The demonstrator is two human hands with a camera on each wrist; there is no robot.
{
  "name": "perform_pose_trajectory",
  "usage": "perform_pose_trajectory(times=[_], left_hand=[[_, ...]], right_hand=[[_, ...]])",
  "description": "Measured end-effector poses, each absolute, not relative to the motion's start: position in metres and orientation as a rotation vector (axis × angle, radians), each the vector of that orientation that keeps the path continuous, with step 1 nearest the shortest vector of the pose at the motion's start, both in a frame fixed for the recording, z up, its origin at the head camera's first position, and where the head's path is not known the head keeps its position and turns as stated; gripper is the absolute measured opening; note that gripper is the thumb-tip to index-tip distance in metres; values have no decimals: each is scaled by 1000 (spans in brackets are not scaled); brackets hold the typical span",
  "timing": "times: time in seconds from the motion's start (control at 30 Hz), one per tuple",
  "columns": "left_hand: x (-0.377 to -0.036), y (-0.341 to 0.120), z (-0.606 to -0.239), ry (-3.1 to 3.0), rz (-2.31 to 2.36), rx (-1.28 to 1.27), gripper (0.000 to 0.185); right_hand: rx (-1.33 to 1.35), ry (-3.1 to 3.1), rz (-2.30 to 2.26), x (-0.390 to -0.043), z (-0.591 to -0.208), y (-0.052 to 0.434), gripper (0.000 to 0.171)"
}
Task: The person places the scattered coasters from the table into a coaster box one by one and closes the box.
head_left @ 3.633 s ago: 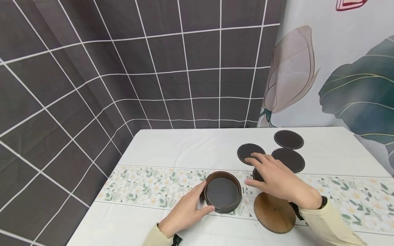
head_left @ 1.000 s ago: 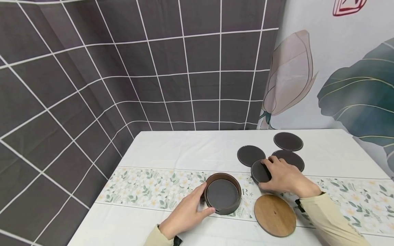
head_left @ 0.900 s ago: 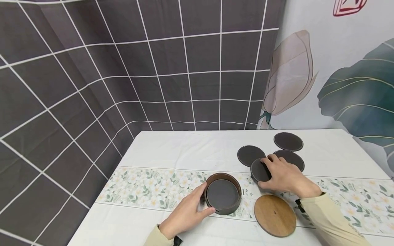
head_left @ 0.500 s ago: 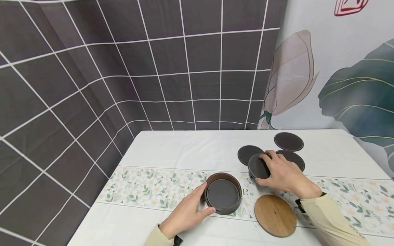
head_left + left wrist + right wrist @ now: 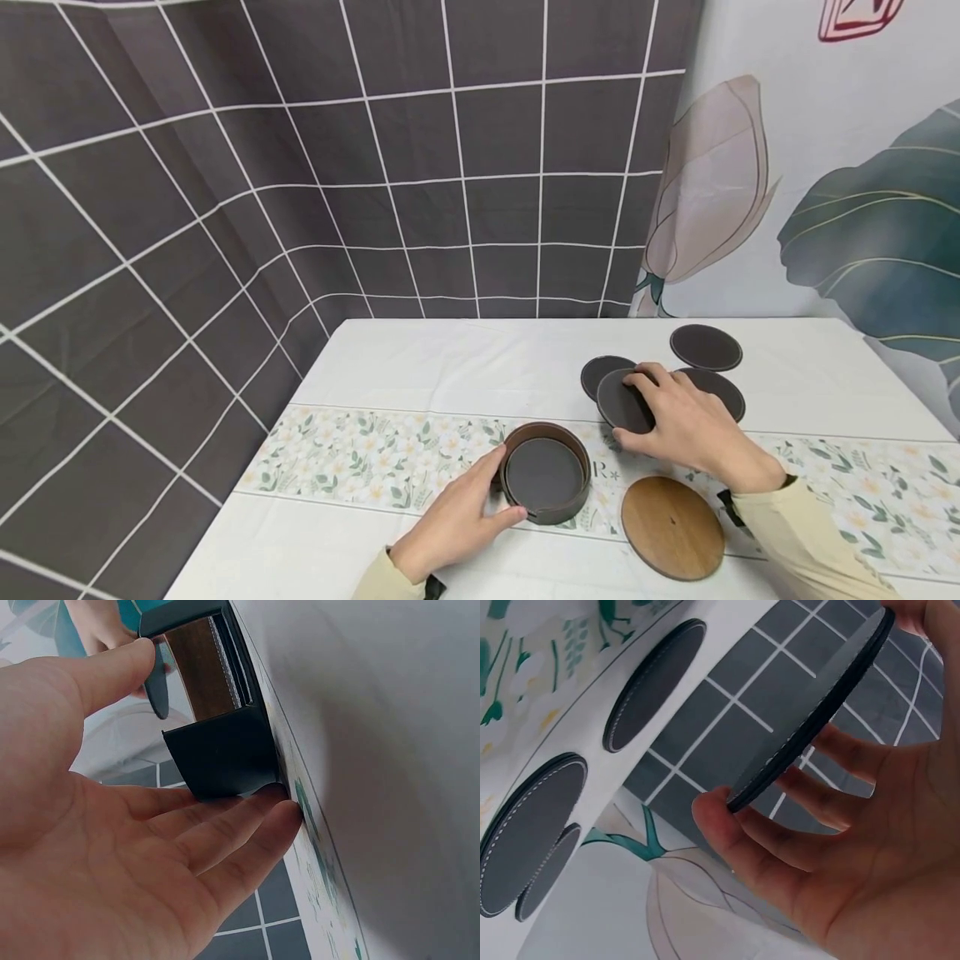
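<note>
Lifting coaster (image 5: 622, 401) higher, right hand (image 5: 686, 421) gripping; left hand (image 5: 457, 521) unmoved.

Round wooden lid (image 5: 672, 526) on floral runner (image 5: 360, 458), white tablecloth (image 5: 450, 367), dark grid-tiled backdrop (image 5: 337, 167), painted leaf wall hanging (image 5: 870, 242)

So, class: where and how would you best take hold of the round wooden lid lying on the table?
Pinch the wooden lid at its rim, coming from above at the near edge. It lies flat on the table as a thin disc, so only its edge offers a hold; tilting one side up first should help.
</note>
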State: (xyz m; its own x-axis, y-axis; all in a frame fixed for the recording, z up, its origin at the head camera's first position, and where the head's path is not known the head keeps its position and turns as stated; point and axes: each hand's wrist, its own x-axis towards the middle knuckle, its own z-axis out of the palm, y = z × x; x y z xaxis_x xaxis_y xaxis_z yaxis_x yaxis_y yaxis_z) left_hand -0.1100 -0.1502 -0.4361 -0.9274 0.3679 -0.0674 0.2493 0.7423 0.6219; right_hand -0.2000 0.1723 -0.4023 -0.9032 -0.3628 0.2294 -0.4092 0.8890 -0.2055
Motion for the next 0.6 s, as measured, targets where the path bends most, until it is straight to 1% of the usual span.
perform_pose_trajectory(times=[0.37,0.6], left_hand=[[-111,-151,-438,2760,956,493,84],[-112,-151,-439,2806,954,521,77]], right_hand=[[643,-2796,401,-193,-399,162,70],[684,-2742,401,-186,-396,154,69]])
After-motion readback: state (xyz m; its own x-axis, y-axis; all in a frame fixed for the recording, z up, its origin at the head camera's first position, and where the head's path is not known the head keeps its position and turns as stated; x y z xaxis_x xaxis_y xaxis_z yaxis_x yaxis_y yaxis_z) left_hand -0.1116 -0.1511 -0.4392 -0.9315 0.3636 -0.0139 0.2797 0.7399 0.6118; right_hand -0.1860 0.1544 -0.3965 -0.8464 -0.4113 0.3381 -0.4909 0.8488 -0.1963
